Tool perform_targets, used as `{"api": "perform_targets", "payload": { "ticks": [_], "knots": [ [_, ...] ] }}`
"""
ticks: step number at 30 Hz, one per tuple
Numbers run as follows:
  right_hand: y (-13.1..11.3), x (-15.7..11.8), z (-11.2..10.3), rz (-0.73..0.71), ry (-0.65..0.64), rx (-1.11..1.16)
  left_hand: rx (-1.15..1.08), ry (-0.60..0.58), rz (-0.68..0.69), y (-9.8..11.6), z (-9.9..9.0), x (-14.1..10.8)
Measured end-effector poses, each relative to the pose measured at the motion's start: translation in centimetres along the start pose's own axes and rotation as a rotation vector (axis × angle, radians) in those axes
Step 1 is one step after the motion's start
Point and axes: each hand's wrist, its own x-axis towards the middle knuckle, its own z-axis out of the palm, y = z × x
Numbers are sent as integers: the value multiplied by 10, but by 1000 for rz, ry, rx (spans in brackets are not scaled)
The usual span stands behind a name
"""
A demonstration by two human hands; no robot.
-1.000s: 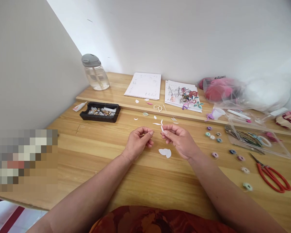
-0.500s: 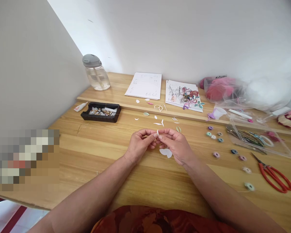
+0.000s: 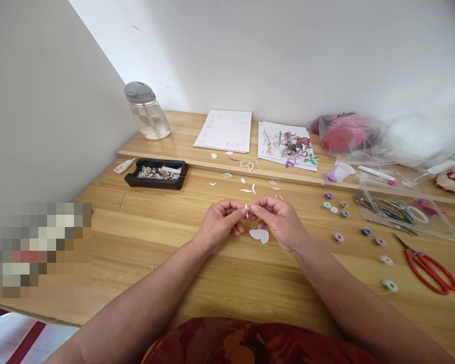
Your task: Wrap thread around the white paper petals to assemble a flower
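Across the wooden worktop (image 3: 144, 242), little has been shifted since a second ago; the white heart-shaped cutout (image 3: 259, 235) lies as before, just beside the right hand (image 3: 278, 222). The left hand (image 3: 220, 224), apart from it then, has been brought against it, and a small white paper petal (image 3: 246, 211) is now pinched between both hands' fingertips, suggesting shaping is underway.

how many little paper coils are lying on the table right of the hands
10, scattered right of the right hand: four clustered near, one at, then a line toward the scissors. More may hide under the clear box.
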Motion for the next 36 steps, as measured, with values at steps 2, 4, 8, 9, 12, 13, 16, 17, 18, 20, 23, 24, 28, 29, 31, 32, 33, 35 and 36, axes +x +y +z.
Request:
{"api": "perform_targets", "payload": {
  "ticks": [2, 4, 8, 9, 12, 13, 16, 17, 18, 20, 23, 24, 28, 29, 31, 32, 33, 35, 36],
  "knots": [
    [1, 1, -2, -11, -18, -32, 2, 11, -8, -1, -1, 1],
    [2, 2, -3, -20, -24, -52, 9, 22, -16, -2, -1, 2],
    [5, 3, -4, -8, -23, -56, 60, 31, 1, -4, -3, 4],
    [5, 4, -5, -3, -23, -57, 80, 34, 12, -4, -3, 4],
    [5, 4, -6, 15, -19, -55, 129, 41, 48, -3, -4, 4],
    [5, 3, -6, 20, -17, -52, 141, 42, 56, -3, -4, 4],
    [4, 3, -5, 35, -14, -45, 171, 50, 71, -2, -4, 4],
    [4, 3, -5, 40, -13, -49, 185, 54, 73, -2, -4, 4],
    [4, 3, -5, 43, -9, -59, 199, 57, 75, -2, -3, 4],
    [5, 3, -4, 43, 4, -89, 225, 55, 81, -2, -3, 4],
    [4, 3, -4, 41, 28, -121, 204, 30, 83, -3, -3, 5],
    [4, 3, -4, 46, 30, -116, 174, 19, 74, -3, -4, 4],
    [1, 2, -3, 84, 37, -28, 29, -15, 16, -3, -5, 4],
    [0, 1, -3, 88, 42, -7, -2, -22, 3, -3, -5, 4],
    [0, 1, -2, 86, 48, 16, -60, -35, -23, -3, -6, 4],
    [0, 1, -2, 82, 50, 20, -85, -38, -37, -4, -7, 4],
    [0, 1, -2, 79, 53, 20, -107, -39, -50, -4, -7, 4],
    [0, 2, -2, 79, 63, 10, -145, -39, -79, -5, -8, 5],
    [0, 2, -2, 80, 70, 4, -163, -40, -95, -5, -8, 5]
  ]
}}
